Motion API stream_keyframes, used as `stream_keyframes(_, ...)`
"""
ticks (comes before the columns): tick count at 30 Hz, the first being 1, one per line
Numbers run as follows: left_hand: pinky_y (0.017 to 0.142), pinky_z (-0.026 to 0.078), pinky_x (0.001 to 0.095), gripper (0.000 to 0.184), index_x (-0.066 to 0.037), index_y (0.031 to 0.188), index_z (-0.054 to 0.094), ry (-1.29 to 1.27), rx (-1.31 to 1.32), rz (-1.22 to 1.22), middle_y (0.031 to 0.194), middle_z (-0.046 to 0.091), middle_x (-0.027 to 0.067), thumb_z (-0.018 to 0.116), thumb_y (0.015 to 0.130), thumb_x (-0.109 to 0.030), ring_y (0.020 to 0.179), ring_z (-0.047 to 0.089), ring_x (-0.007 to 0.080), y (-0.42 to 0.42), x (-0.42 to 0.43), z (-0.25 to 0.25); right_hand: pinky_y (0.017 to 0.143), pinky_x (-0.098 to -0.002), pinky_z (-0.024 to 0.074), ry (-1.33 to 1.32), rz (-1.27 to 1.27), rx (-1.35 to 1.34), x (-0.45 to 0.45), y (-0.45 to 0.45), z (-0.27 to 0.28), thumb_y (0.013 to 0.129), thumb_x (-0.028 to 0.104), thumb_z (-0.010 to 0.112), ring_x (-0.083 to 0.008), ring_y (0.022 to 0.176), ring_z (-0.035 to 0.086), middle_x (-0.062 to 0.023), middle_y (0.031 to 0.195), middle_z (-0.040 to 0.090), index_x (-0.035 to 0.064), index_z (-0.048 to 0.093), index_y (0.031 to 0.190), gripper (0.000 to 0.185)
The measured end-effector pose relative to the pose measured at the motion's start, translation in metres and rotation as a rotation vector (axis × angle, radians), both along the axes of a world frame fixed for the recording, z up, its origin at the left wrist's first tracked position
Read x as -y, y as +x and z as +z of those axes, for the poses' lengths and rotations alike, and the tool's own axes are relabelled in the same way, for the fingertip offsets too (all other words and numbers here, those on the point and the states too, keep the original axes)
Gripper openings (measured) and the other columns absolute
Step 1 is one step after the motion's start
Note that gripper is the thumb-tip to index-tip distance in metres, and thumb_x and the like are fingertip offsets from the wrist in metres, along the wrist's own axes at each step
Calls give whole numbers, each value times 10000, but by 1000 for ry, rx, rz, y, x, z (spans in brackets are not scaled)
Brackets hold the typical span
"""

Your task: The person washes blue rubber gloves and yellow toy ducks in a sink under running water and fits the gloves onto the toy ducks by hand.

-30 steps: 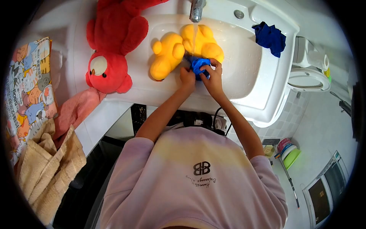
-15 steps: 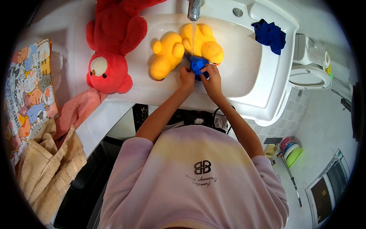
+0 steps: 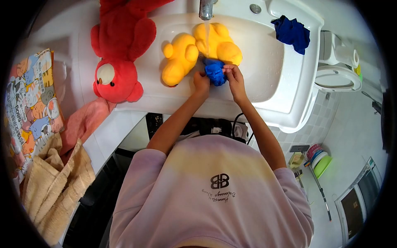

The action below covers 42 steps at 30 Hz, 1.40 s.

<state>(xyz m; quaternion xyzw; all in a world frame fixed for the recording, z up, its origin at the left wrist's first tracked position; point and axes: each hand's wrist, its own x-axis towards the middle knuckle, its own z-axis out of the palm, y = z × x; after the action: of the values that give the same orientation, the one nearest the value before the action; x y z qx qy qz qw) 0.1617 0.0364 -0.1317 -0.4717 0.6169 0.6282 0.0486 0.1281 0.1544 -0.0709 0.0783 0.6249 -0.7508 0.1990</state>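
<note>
A wet, bunched blue cloth sits between my two hands at the near side of the white sink. My left hand is closed on its left edge, fingers partly hidden. With thumb and fingertips, my right hand pinches the cloth's right edge. Just beyond the cloth lies a yellow plush toy, under water running from the faucet. Another yellow plush toy rests left of it, close to my left hand.
A red plush bear lies on the counter left of the sink. Beside it are a pink towel, a beige towel and a package with cartoon animals. A dark blue cloth hangs over the sink's right rim.
My right hand has shifted slightly right, from the top of the blue cloth to its right edge. More of the cloth shows now. The view has shifted a little.
</note>
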Motion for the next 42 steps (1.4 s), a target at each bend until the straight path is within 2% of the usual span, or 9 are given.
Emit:
stream_keyframes(9, 532, 418, 282, 100, -22, 766, 454, 129, 25, -5, 720, 503, 77, 531, 721, -68, 640, 486, 152, -1, 3, 6, 596, -195, 415, 172, 90, -85, 1, 0, -4, 735, -37, 533, -82, 702, 489, -36, 831, 525, 5, 529, 928, 197)
stream_keyframes(19, 571, 400, 279, 98, -32, 747, 444, 141, -54, 39, 714, 487, 73, 528, 700, -51, 649, 464, 152, 3, 2, -2, 597, -206, 424, 230, 217, -36, -3, -7, 9, 634, 10, 662, -88, 718, 491, -45, 758, 495, 14, 502, 812, 239)
stream_keyframes(22, 587, 397, 276, 99, -32, 752, 443, 132, -68, 30, 717, 485, 70, 524, 701, -57, 654, 459, 151, 7, 2, -12, 599, -216, 427, 249, 240, -71, -4, -5, 3, 621, 17, 672, -109, 698, 493, -50, 766, 480, 27, 505, 817, 258)
stream_keyframes(24, 590, 398, 274, 98, -31, 760, 443, 185, -53, 4, 723, 484, 69, 520, 707, -60, 655, 461, 152, 6, 4, -16, 634, -239, 429, 291, 264, -260, -3, -4, 4, 609, 19, 676, -150, 700, 492, -67, 792, 460, 44, 519, 853, 291)
stream_keyframes(30, 598, 402, 272, 88, -30, 768, 447, 203, -34, 20, 726, 486, 66, 513, 717, -59, 665, 470, 150, 4, 4, -7, 693, -284, 418, 470, 310, -493, -1, -1, 12, 616, 12, 652, -243, 767, 479, -113, 837, 446, 43, 562, 849, 252)
stream_keyframes(34, 597, 404, 267, 89, -30, 775, 444, 182, -55, -9, 730, 485, 64, 509, 720, -54, 665, 471, 146, 1, 4, 1, 674, -287, 418, 441, 247, -489, 1, 0, 13, 636, 12, 629, -255, 762, 482, -115, 830, 463, 30, 566, 807, 184)
stream_keyframes(36, 595, 406, 264, 91, -29, 783, 438, 180, -9, 78, 738, 483, 63, 503, 722, -46, 664, 473, 144, 1, 1, 6, 613, -237, 410, 389, 255, -413, 1, -2, 14, 712, 3, 571, -143, 673, 485, -69, 773, 479, 29, 532, 859, 154)
stream_keyframes(39, 588, 407, 264, 113, -27, 786, 432, 184, -13, 36, 744, 480, 63, 516, 717, -55, 661, 472, 143, 0, 5, 4, 585, -268, 411, 319, 198, -175, 1, -2, 11, 706, 23, 535, -190, 632, 506, -111, 712, 511, 18, 500, 827, 126)
stream_keyframes(42, 571, 407, 267, 134, -28, 782, 429, 96, 38, 4, 737, 476, 61, 534, 710, -68, 655, 468, 143, -1, -1, 22, 559, -249, 402, 331, 234, -117, -3, -5, 17, 729, 36, 503, -150, 584, 491, -105, 665, 502, 22, 474, 828, 104)
